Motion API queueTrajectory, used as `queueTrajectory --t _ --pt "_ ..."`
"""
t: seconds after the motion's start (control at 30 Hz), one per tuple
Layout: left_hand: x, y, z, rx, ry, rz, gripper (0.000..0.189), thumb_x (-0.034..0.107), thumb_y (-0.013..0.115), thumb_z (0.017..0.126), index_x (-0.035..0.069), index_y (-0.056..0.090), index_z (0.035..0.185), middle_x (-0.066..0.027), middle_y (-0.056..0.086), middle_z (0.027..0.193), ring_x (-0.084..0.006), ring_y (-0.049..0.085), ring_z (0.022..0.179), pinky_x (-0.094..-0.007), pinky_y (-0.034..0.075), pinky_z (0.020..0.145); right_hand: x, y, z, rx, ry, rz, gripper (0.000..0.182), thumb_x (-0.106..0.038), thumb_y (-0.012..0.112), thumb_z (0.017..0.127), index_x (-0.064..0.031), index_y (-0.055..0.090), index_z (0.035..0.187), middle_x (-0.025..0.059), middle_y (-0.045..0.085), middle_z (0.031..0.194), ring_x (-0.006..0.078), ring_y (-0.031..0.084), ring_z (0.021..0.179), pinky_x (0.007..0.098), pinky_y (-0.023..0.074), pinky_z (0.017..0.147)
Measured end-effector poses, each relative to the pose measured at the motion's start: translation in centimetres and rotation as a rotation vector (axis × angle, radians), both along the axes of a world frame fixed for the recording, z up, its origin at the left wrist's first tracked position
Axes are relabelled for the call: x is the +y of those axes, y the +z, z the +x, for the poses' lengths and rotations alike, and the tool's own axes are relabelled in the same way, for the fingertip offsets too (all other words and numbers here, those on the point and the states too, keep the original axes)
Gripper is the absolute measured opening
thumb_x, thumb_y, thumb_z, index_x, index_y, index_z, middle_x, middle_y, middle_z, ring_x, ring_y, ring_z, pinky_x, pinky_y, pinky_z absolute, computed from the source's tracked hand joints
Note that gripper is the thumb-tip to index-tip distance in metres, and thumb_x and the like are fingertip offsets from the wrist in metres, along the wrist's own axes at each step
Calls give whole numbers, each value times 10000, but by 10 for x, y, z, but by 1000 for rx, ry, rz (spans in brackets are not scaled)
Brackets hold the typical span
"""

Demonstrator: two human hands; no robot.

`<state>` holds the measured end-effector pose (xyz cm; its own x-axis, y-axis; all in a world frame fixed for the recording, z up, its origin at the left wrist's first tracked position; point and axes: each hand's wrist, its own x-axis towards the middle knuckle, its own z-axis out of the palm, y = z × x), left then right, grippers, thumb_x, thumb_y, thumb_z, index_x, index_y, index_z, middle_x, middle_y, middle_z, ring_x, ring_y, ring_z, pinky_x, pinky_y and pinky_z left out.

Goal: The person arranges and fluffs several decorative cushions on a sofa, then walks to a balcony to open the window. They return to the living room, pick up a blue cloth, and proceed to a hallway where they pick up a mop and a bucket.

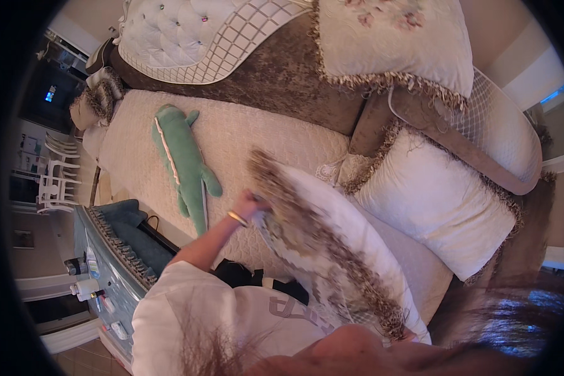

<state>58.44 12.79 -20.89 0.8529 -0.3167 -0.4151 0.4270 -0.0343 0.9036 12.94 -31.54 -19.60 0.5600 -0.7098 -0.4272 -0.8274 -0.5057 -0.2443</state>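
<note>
My left hand (253, 205), with a gold bracelet at its wrist, grips the edge of a white cushion (352, 207) with brown fringe. The cushion stands tilted on its side in front of my body, and its fringe is blurred. A patterned face of it is turned towards me. At the cushion's lower corner a bit of skin shows, perhaps my right hand (408, 335); its fingers are hidden. Left of the cushion, a green plush crocodile (183, 160) lies on the quilted beige sofa cover (272, 127).
A second fringed white cushion (437, 197) leans at the sofa's right arm, and a floral one (395, 47) rests on the backrest (263, 61). Left of me stands a table (87, 249) with bottles and small items. White chairs (58, 183) are farther off. A black item (235, 273) lies by my shirt.
</note>
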Motion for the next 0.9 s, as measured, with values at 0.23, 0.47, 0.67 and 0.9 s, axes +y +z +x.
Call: queueTrajectory --t 0.23,0.47,0.67,0.9 --pt "178 109 192 -503 401 90 334 -62 610 671 17 594 995 -81 636 909 -170 608 782 -306 505 697 148 168 303 -578 628 65 243 -169 719 587 -37 626 768 162 577 658 351 562 619 391 448 556" --pt "352 81 321 -533 524 502 617 213 659 779 87 361 1304 -90 578 1055 -166 539 972 -327 445 808 263 116 596 -686 891 -90 228 -218 676 680 -95 631 866 166 600 731 343 579 716 413 458 630" --pt "402 -112 188 54 372 732 823 252 752 648 -48 323 1283 -222 502 1176 -286 545 1023 -362 469 830 274 -60 722 -394 789 -500 275 -143 656 680 -75 589 938 113 575 910 308 531 923 413 408 812" --pt "427 -226 112 343 821 614 991 299 814 559 -70 264 1296 -257 416 1228 -313 491 1076 -397 462 825 322 -24 720 -219 879 -551 517 -189 681 686 -75 459 1140 140 500 1085 337 512 978 425 414 805"
